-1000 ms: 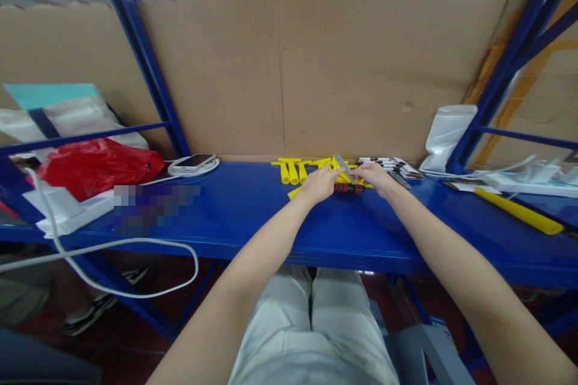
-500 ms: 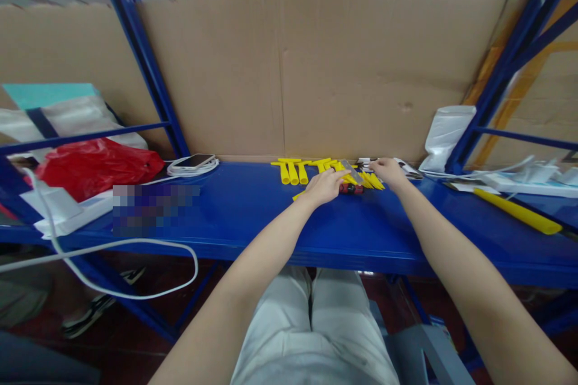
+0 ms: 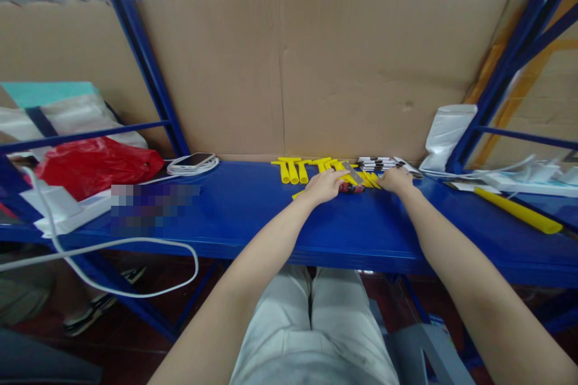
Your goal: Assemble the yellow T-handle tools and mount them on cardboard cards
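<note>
Head view | left hand point(image 3: 326, 186): fingers at the gray plate point(image 3: 354, 174), can't tell if they grip it | right hand point(image 3: 398, 180): fingers bent beside yellow pieces point(image 3: 371, 180), can't tell if holding | red-black tool point(image 3: 352, 189): just beside the left fingers

Yellow pieces point(image 3: 294, 174) on blue shelf point(image 3: 244, 210)

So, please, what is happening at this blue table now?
A person is handling small things at the blue table. The left hand is at a grey flat piece, beside a red-and-black tool. The right hand is at the end of some small yellow pieces, near black-and-white pieces; whether it grips anything is unclear. Yellow T-shaped pieces sit farther left.
</note>
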Tool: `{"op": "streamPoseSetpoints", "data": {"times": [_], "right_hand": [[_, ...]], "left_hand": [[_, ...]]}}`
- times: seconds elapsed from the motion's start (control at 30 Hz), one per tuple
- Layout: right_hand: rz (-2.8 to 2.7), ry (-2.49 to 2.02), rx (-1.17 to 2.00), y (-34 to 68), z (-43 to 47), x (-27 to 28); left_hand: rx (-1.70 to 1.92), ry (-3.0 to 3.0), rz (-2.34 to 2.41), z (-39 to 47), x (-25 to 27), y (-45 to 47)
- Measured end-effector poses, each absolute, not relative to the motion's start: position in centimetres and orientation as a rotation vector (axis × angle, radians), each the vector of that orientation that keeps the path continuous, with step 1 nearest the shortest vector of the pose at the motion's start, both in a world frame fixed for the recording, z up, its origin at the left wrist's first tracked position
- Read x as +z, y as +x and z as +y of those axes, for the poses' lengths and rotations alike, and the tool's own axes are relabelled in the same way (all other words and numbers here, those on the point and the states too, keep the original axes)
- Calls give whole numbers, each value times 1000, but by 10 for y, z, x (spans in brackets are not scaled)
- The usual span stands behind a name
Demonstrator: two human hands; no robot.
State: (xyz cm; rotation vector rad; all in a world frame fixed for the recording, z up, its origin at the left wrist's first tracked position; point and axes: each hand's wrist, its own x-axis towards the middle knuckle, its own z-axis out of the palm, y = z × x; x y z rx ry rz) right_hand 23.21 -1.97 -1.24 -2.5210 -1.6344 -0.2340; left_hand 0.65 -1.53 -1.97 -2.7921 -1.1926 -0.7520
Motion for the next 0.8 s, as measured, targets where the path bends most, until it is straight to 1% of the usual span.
{"op": "streamPoseSetpoints", "data": {"times": [0.2,0.37,0.57,0.8], "right_hand": [[-1754,-2536,-310,230,-19,-14],[-1871,-2479,-286,230,-19,-13],[-1791,-2448,-248,236,-16,-15],[-1570,-2415,-224,243,-16,-16]], "left_hand": [[-752,-2800,-1181,-15,-21,6],[-742,-2802,-1179,-15,-21,6],[-724,-2814,-1183,-16,-19,6],[-717,-2801,-1187,-17,-19,6]]}}
